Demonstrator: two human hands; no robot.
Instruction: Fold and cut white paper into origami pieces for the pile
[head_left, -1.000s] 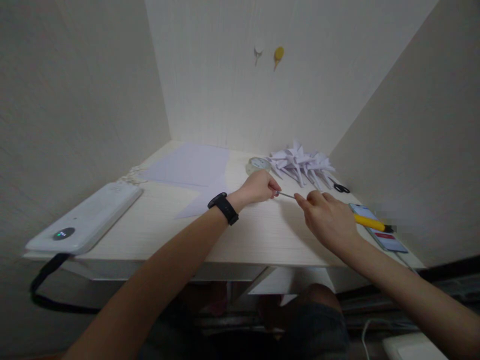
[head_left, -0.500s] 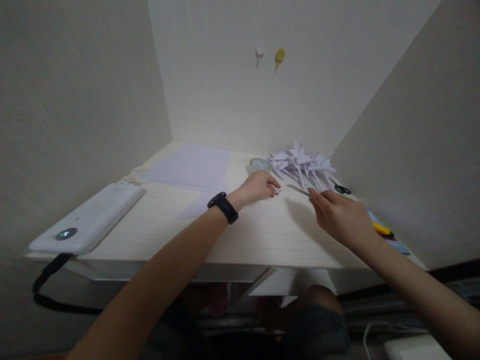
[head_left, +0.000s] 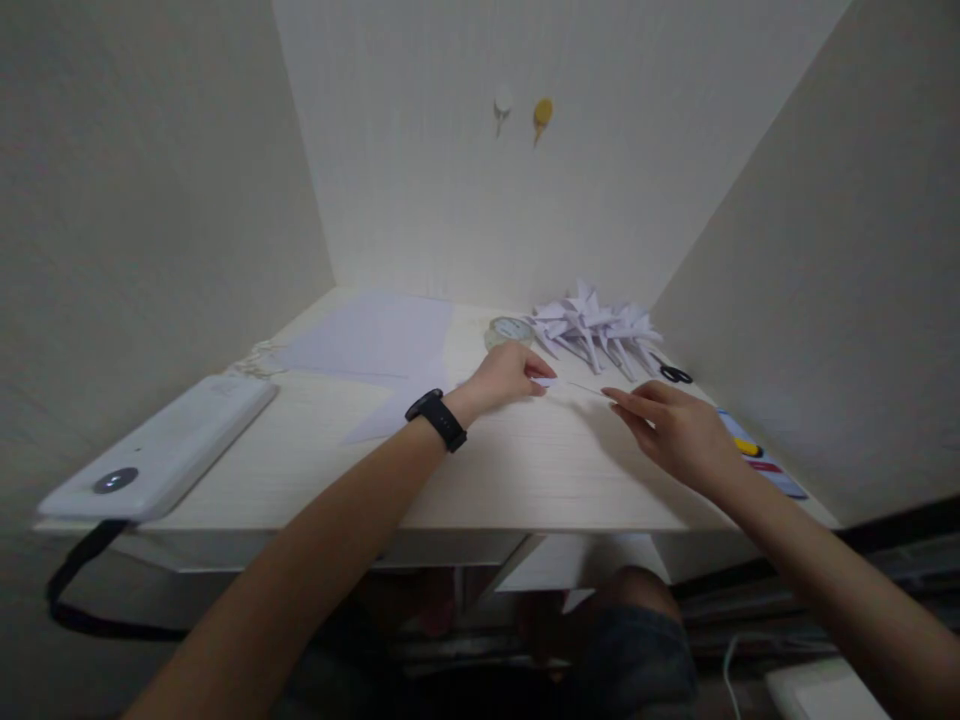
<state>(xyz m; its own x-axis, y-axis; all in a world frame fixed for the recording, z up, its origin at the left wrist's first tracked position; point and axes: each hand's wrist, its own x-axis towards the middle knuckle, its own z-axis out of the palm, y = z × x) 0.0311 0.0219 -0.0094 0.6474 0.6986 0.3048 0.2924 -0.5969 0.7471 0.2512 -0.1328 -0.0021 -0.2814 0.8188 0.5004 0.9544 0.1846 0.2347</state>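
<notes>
The pale wood-grain desk (head_left: 480,470) carries a long white device (head_left: 161,440) at its left edge, flat white paper sheets (head_left: 375,335) toward its far left corner and a heap of folded white paper pieces (head_left: 592,325) by its far right corner. Mid-desk, the left hand (head_left: 504,375), black band on its wrist, pinches a small white paper scrap (head_left: 545,382). Just right of it, the right hand (head_left: 675,430) grips 1 thin paper strip (head_left: 589,389) at its fingertips, low over the desk.

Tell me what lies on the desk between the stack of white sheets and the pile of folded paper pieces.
In the head view, a roll of clear tape lies between the white sheets and the folded paper pile, just beyond the left hand.
</notes>
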